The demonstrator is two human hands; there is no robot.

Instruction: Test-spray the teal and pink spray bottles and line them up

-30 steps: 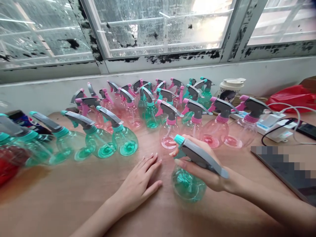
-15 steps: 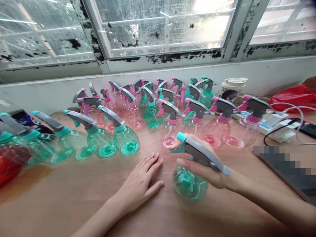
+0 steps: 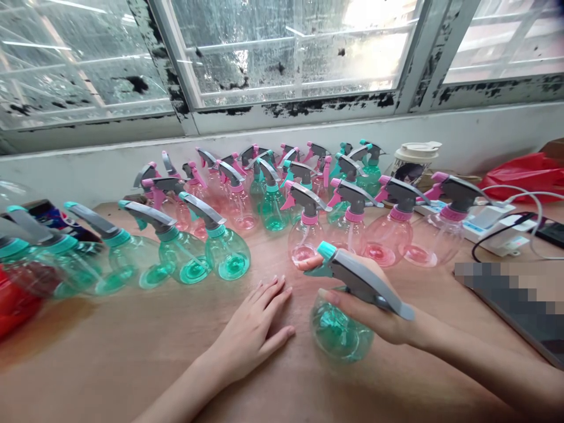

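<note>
The right hand point(image 3: 374, 311) has its fingers wrapped around the neck of a green spray bottle point(image 3: 341, 332). One finger reaches out by the trigger, under the bright green tip. The long gray top pokes back over the wrist. The round green bottom hangs below the hand, near the front of the tabletop point(image 3: 154, 364); I can't tell if it touches the wood. The left hand point(image 3: 253, 329) is flat on the tabletop, palm down, holding nothing. Its fingers are a little bit apart, and its thumb points at the green spray bottle, just beside it.

A slanted row of green bottles point(image 3: 228, 255) stands over to the left. Past the right hand, four pink bottles point(image 3: 385, 238) stand in a line, and the hand hides part of them. Behind those is a big bunch of bottles point(image 3: 274, 208), pink and green all mixed up, near the wall under the window point(image 3: 291, 53). On the right I see a paper cup point(image 3: 416, 164) with a white lid, a shiny red bag point(image 3: 524, 176) and some white plugs point(image 3: 502, 235) with wires.
</note>
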